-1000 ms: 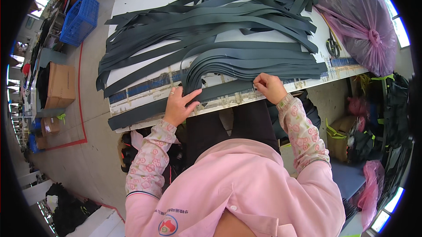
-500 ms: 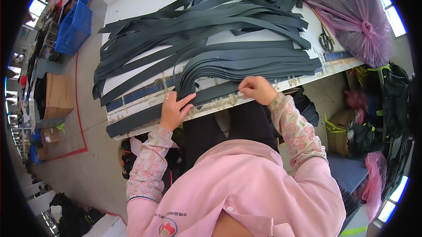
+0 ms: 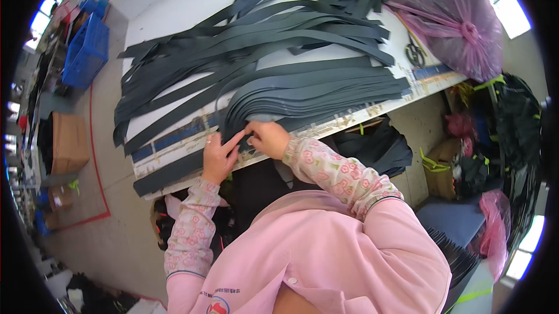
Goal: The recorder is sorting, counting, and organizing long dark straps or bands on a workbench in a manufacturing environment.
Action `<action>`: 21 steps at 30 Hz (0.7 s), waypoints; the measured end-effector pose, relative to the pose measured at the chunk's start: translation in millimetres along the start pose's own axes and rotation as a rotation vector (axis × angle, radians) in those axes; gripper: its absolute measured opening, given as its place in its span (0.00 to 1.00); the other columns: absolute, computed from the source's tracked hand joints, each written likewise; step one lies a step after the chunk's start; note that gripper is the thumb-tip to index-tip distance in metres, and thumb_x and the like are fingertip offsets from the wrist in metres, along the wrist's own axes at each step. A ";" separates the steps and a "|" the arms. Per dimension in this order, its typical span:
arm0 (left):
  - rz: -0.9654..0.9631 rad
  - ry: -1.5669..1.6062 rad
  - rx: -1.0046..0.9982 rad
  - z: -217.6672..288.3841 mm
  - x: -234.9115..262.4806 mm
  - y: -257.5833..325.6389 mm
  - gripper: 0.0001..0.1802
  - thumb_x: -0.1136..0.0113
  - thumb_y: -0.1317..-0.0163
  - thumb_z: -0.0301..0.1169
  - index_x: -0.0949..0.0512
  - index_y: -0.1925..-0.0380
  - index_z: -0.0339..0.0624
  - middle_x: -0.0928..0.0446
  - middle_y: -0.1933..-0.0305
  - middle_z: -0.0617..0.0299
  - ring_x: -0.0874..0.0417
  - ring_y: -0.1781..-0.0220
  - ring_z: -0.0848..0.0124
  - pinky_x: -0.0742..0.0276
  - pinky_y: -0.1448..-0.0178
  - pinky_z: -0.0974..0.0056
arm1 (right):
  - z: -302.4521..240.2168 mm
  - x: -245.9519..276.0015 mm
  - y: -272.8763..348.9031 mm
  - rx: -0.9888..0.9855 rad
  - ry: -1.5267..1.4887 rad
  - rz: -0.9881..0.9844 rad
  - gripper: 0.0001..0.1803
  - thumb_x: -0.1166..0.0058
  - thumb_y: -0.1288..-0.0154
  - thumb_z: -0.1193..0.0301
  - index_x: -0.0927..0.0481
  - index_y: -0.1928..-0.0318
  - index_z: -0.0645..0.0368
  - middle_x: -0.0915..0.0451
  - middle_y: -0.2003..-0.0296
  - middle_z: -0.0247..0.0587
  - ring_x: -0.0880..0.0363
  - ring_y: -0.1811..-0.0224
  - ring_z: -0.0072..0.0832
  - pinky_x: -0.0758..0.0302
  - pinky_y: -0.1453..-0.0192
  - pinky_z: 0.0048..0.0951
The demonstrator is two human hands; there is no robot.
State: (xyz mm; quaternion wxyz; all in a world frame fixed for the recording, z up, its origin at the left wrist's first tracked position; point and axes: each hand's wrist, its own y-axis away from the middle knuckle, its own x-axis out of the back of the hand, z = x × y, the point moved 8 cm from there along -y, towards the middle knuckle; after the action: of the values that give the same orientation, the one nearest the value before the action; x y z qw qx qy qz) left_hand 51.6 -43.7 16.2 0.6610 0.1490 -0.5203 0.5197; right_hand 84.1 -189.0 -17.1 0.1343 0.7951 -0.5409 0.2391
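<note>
A bundle of dark grey-green fabric strips (image 3: 314, 90) lies along the near side of the white table, its left end bending round toward me. My left hand (image 3: 218, 158) holds that bent end, thumb and forefinger pointing right. My right hand (image 3: 269, 139) is closed at the same end, fingertips pinched on the strips and almost meeting my left fingers. What exactly lies between the right fingertips is hidden. One flat strip (image 3: 174, 173) runs along the table's front edge, below the bundle and under my hands.
More loose strips (image 3: 279, 29) spread across the white table (image 3: 174, 5). Black-handled scissors (image 3: 414, 53) lie at the right, beside a full purple plastic bag (image 3: 445, 17). A cardboard box (image 3: 70, 142) and a blue crate (image 3: 87, 49) stand to the left.
My right hand has moved left from the table's front edge to the bundle's bent end, beside my left hand. The left hand still holds that end.
</note>
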 end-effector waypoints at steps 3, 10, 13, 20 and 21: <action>-0.019 0.033 -0.002 -3.2 -9.4 -5.1 0.27 0.36 0.42 0.30 0.20 0.40 0.62 0.33 0.66 0.50 0.30 0.63 0.52 0.31 0.59 0.52 | 2.5 0.3 2.4 -0.057 -0.031 0.000 0.05 0.41 0.40 0.71 0.17 0.64 0.58 0.16 0.69 0.50 0.16 0.64 0.49 0.20 0.58 0.45; -0.005 0.064 0.029 -8.4 -6.3 0.8 0.29 0.37 0.43 0.30 0.20 0.39 0.65 0.36 0.68 0.53 0.33 0.64 0.54 0.33 0.58 0.54 | -2.1 -18.2 2.0 -0.094 0.044 -0.074 0.06 0.42 0.37 0.67 0.17 0.65 0.55 0.15 0.73 0.40 0.16 0.68 0.42 0.27 0.51 0.43; -0.007 0.061 0.029 -10.4 -5.3 2.9 0.29 0.37 0.43 0.30 0.20 0.38 0.66 0.36 0.68 0.53 0.33 0.64 0.54 0.33 0.57 0.54 | -0.7 -22.8 2.4 -0.132 0.035 -0.082 0.07 0.42 0.37 0.66 0.17 0.65 0.55 0.15 0.73 0.39 0.16 0.69 0.41 0.29 0.49 0.43; 0.011 0.074 0.017 -8.9 -4.2 0.9 0.28 0.38 0.42 0.31 0.20 0.39 0.66 0.36 0.69 0.54 0.34 0.65 0.55 0.33 0.59 0.54 | -1.0 -26.1 3.2 -0.143 0.136 -0.051 0.08 0.43 0.36 0.66 0.16 0.65 0.55 0.15 0.73 0.38 0.17 0.69 0.42 0.31 0.46 0.44; 0.009 0.075 0.014 -8.1 -4.3 0.7 0.28 0.38 0.42 0.31 0.20 0.39 0.66 0.36 0.69 0.54 0.34 0.65 0.55 0.33 0.59 0.54 | -0.1 -24.9 2.8 -0.146 0.136 -0.048 0.08 0.43 0.36 0.66 0.16 0.65 0.55 0.15 0.73 0.38 0.17 0.69 0.42 0.31 0.46 0.44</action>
State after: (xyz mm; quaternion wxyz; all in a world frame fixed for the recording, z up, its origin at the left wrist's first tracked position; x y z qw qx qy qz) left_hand 55.7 -39.7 9.0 0.6767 0.1317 -0.4921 0.5315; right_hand 74.0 -170.1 -30.2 0.2339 0.7779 -0.5274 0.2491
